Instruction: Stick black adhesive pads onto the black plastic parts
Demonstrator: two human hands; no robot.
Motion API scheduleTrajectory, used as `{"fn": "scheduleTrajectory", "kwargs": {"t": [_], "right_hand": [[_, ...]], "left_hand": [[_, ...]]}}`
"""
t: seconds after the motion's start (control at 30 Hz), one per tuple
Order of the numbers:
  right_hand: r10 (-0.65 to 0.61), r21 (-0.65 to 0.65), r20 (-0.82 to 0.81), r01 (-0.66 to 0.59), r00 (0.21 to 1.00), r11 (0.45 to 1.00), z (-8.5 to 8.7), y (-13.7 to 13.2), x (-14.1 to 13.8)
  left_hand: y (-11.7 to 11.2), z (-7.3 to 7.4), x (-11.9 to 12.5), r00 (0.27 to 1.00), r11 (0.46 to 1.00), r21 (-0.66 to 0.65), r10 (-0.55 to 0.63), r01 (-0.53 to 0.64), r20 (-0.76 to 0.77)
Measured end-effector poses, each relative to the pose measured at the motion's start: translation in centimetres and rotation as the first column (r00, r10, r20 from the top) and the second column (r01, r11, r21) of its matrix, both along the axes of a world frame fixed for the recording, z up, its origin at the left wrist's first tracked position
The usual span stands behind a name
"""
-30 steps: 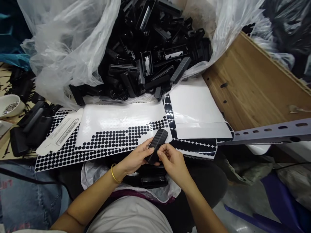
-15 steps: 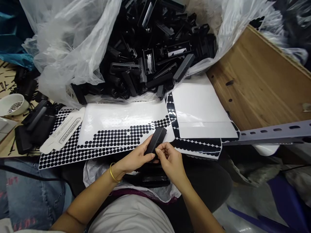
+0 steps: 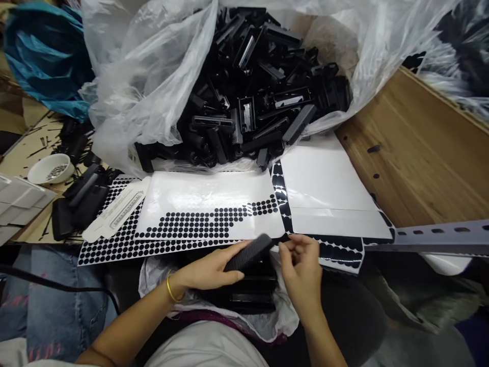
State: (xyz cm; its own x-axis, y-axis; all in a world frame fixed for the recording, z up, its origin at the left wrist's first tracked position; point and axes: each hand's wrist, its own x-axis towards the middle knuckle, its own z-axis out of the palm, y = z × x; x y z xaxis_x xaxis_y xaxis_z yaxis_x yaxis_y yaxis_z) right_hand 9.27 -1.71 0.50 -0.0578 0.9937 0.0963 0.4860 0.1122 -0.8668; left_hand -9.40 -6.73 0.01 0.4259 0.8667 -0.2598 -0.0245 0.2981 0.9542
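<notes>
My left hand (image 3: 210, 269) is wrapped round a black plastic case (image 3: 249, 254) with a ribbed, carbon-look face, tilted up to the right. To its right, apart from the case, my right hand (image 3: 302, 272) has thumb and index finger pinched together; whatever they may hold is too small to make out. Just beyond both hands lies a white sheet of round black stickers (image 3: 206, 186), part of its dots gone. It overlaps a fuller dotted sheet (image 3: 107, 251). Below the hands, an open white bag (image 3: 286, 318) in my lap holds black parts (image 3: 252, 298).
A clear plastic bag (image 3: 133, 102) spills many black cases (image 3: 244, 132) at the back. A wooden board (image 3: 424, 153) and perforated metal rail (image 3: 443, 232) bound the right. At left are a white bowl (image 3: 38, 171) of small metal pieces, a cardboard cutout (image 3: 103, 224) and someone's jeans (image 3: 49, 306).
My right hand has drawn away to the right from the black case it was touching. The left hand has lowered slightly, turning the case flatter. The whole view has shifted.
</notes>
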Motion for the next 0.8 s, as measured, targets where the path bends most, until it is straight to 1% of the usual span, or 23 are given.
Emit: {"fn": "scheduleTrajectory", "kwargs": {"t": [0.03, 0.07, 0.1, 0.13, 0.17, 0.2, 0.23, 0.27, 0.3, 0.33, 0.37, 0.4, 0.43, 0.5, 0.57, 0.63, 0.7, 0.8], "right_hand": [[-0.013, 0.016, -0.021, 0.013, 1.000, 1.000, 0.1, 0.2, 0.4], [-0.009, 0.025, -0.039, 0.010, 0.999, 1.000, 0.2, 0.4, 0.6], [0.010, 0.029, -0.056, -0.008, 0.998, 1.000, 0.2, 0.5, 0.7], [0.039, 0.028, -0.070, -0.037, 0.997, 0.999, 0.1, 0.4, 0.5], [0.075, 0.025, -0.078, -0.073, 0.994, 0.997, 0.0, 0.3, 0.2], [0.112, 0.021, -0.084, -0.111, 0.990, 0.994, -0.1, 0.2, -0.3], [0.150, 0.017, -0.089, -0.149, 0.985, 0.989, -0.3, 0.0, -0.9], [0.187, 0.013, -0.095, -0.186, 0.978, 0.982, -0.4, 0.0, -1.5], [0.218, 0.013, -0.100, -0.218, 0.971, 0.976, -0.6, -0.1, -2.1], [0.245, 0.015, -0.105, -0.245, 0.964, 0.970, -0.8, 0.0, -2.7], [0.262, 0.024, -0.105, -0.261, 0.959, 0.965, -1.0, 0.2, -3.2], [0.270, 0.038, -0.097, -0.268, 0.958, 0.963, -1.2, 0.5, -3.6], [0.271, 0.058, -0.080, -0.267, 0.959, 0.962, -1.5, 1.0, -3.9], [0.260, 0.110, -0.023, -0.256, 0.965, 0.960, -2.1, 1.9, -4.2], [0.251, 0.163, 0.037, -0.254, 0.967, 0.953, -2.8, 2.8, -4.3], [0.247, 0.208, 0.083, -0.259, 0.965, 0.943, -3.4, 3.4, -4.2], [0.243, 0.246, 0.114, -0.264, 0.963, 0.932, -3.8, 3.7, -4.1], [0.234, 0.288, 0.149, -0.268, 0.961, 0.919, -3.9, 3.6, -4.1]], "left_hand": [[0.2, 0.5, -0.7, 0.999, 1.000, 0.015, -0.020, 0.020, -0.044], [0.7, 1.1, -1.5, 0.996, 1.000, 0.023, 0.001, 0.001, -0.091], [1.5, 1.8, -2.4, 0.988, 0.998, 0.029, 0.064, -0.060, -0.140], [2.8, 2.5, -3.4, 0.963, 0.986, 0.063, 0.167, -0.157, -0.213], [4.5, 3.1, -4.6, 0.887, 0.936, 0.173, 0.347, -0.307, -0.305], [6.5, 3.8, -5.8, 0.758, 0.838, 0.337, 0.538, -0.430, -0.370], [8.8, 4.3, -7.2, 0.613, 0.723, 0.507, 0.680, -0.469, -0.402], [11.2, 4.7, -8.6, 0.445, 0.605, 0.629, 0.793, -0.489, -0.416], [13.6, 5.0, -9.9, 0.293, 0.533, 0.690, 0.846, -0.489, -0.446], [15.8, 5.2, -11.1, 0.179, 0.508, 0.704, 0.853, -0.496, -0.490], [17.8, 5.4, -12.0, 0.143, 0.537, 0.680, 0.825, -0.499, -0.547], [19.4, 5.4, -12.6, 0.159, 0.587, 0.648, 0.788, -0.485, -0.595], [20.5, 5.4, -13.0, 0.162, 0.608, 0.647, 0.774, -0.460, -0.613], [21.7, 5.3, -12.8, 0.133, 0.617, 0.672, 0.769, -0.411, -0.625], [21.4, 5.0, -12.2, 0.083, 0.597, 0.713, 0.785, -0.369, -0.614], [20.6, 4.6, -11.6, 0.057, 0.585, 0.735, 0.794, -0.344, -0.605], [19.6, 4.1, -11.4, 0.058, 0.580, 0.745, 0.800, -0.329, -0.597], [18.4, 3.5, -11.5, 0.082, 0.579, 0.754, 0.807, -0.311, -0.585]]}}
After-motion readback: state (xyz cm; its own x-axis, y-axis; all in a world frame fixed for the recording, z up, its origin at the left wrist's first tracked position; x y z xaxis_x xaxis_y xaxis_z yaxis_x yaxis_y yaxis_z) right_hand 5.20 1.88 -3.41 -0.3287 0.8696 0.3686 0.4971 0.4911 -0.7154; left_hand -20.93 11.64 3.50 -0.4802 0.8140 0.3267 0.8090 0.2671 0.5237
